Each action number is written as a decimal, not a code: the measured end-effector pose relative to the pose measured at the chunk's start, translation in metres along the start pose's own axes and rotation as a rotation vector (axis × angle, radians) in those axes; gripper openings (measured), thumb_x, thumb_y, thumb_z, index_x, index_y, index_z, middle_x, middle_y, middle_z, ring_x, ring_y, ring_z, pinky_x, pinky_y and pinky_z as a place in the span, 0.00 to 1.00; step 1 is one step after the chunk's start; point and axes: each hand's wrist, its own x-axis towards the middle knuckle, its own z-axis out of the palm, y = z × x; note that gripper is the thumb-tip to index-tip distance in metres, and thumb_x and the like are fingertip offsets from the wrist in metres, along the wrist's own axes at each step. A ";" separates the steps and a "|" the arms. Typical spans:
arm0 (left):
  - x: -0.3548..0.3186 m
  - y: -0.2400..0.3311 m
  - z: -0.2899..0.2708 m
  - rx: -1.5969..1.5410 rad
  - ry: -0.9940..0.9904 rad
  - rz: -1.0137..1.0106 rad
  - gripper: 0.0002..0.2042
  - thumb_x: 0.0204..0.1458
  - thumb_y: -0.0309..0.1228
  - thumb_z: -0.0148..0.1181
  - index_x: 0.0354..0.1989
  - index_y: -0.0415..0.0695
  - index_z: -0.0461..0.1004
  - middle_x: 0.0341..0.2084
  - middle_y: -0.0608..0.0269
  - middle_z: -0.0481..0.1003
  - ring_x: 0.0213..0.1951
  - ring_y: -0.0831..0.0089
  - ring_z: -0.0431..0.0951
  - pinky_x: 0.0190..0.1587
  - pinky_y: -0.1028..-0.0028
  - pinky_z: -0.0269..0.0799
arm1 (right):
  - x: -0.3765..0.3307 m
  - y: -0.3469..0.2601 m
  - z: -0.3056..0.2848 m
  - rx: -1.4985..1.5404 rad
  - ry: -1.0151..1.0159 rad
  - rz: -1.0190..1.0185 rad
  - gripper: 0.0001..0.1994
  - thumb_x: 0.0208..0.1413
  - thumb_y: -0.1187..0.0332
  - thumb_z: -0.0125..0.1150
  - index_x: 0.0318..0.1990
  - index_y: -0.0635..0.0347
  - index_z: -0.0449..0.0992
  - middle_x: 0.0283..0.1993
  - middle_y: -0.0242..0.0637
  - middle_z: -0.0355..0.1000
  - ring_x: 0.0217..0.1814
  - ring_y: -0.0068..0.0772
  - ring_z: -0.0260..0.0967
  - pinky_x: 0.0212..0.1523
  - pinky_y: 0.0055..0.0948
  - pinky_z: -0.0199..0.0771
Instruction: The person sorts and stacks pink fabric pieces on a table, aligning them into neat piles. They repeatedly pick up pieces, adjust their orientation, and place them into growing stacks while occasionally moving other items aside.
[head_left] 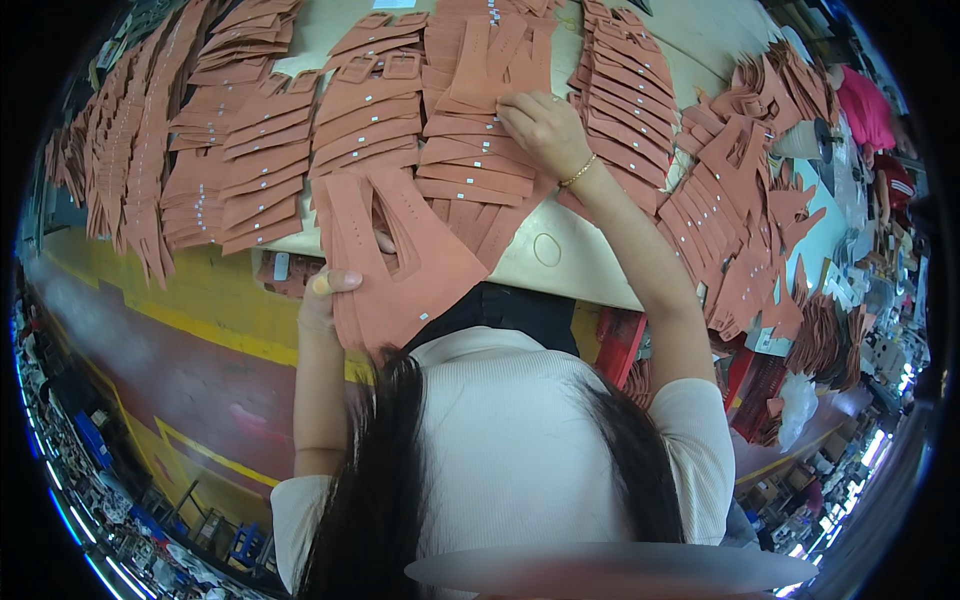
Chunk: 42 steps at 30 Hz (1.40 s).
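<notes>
Our left hand [320,302] is closed on a fanned stack of salmon-brown cut pieces [425,290], thumb on top, with a yellowish wrap on that thumb. Our right hand [548,132] has its fingers drawn close together and its fingertips touching the middle pile [480,150]; we cannot tell whether it pinches a piece or only presses. The held stack lies tilted across the near edge of the table [595,268], its lower part hanging over that edge in front of us, and each piece in it has a long slot and a row of small holes.

Just beyond it, the middle pile runs back toward the far edge, its pieces overlapping and marked with small white labels. To its left we have a pile with square, buckle-like openings [365,115], and toward the left end long strips [150,130] dotted with white. Right of our right hand lies another overlapped column [630,105]; farther right, well apart from us, are looser heaps of like pieces [715,220].

On our right wrist we wear a gold-coloured bracelet [578,171]. Beyond the table's near edge, at the left, shows a yellow and dull red floor [190,330].
</notes>
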 end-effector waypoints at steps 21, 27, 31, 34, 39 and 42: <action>-0.009 0.011 0.005 -0.051 0.100 0.077 0.29 0.34 0.34 0.67 0.49 0.36 0.72 0.42 0.53 0.76 0.43 0.61 0.79 0.49 0.66 0.79 | 0.001 0.000 -0.010 0.092 -0.092 -0.006 0.11 0.52 0.63 0.66 0.42 0.54 0.80 0.53 0.31 0.76 0.50 0.33 0.76 0.43 0.31 0.80; -0.009 0.012 0.006 -0.056 0.125 0.128 0.28 0.36 0.35 0.67 0.49 0.36 0.72 0.40 0.53 0.75 0.42 0.61 0.79 0.48 0.67 0.78 | 0.003 0.006 -0.013 0.064 -0.189 -0.100 0.16 0.51 0.63 0.69 0.45 0.61 0.79 0.58 0.38 0.75 0.55 0.36 0.76 0.48 0.32 0.81; -0.012 0.007 -0.002 -0.102 0.115 0.100 0.28 0.35 0.33 0.66 0.49 0.35 0.72 0.40 0.53 0.76 0.41 0.61 0.79 0.46 0.67 0.79 | -0.003 0.002 -0.001 -0.017 -0.140 -0.125 0.14 0.51 0.66 0.66 0.43 0.62 0.79 0.56 0.42 0.75 0.56 0.38 0.76 0.48 0.33 0.81; -0.012 0.006 -0.006 -0.096 0.096 0.017 0.28 0.35 0.33 0.66 0.49 0.35 0.72 0.40 0.53 0.76 0.41 0.61 0.79 0.46 0.67 0.78 | -0.012 -0.003 0.001 0.001 -0.145 -0.071 0.13 0.51 0.69 0.58 0.42 0.67 0.77 0.51 0.49 0.75 0.55 0.44 0.75 0.52 0.37 0.79; -0.007 0.006 0.007 -0.007 0.131 -0.139 0.28 0.36 0.34 0.66 0.50 0.35 0.71 0.41 0.52 0.76 0.41 0.60 0.79 0.47 0.67 0.78 | -0.014 -0.015 0.005 -0.061 -0.167 -0.020 0.15 0.52 0.70 0.56 0.45 0.69 0.77 0.56 0.51 0.74 0.60 0.44 0.73 0.58 0.38 0.76; -0.003 0.006 0.009 0.038 0.168 -0.227 0.29 0.36 0.34 0.66 0.50 0.35 0.71 0.41 0.52 0.76 0.42 0.60 0.79 0.47 0.66 0.78 | -0.016 -0.014 0.012 -0.115 -0.079 -0.046 0.13 0.51 0.67 0.60 0.40 0.66 0.79 0.56 0.46 0.75 0.58 0.44 0.74 0.52 0.36 0.79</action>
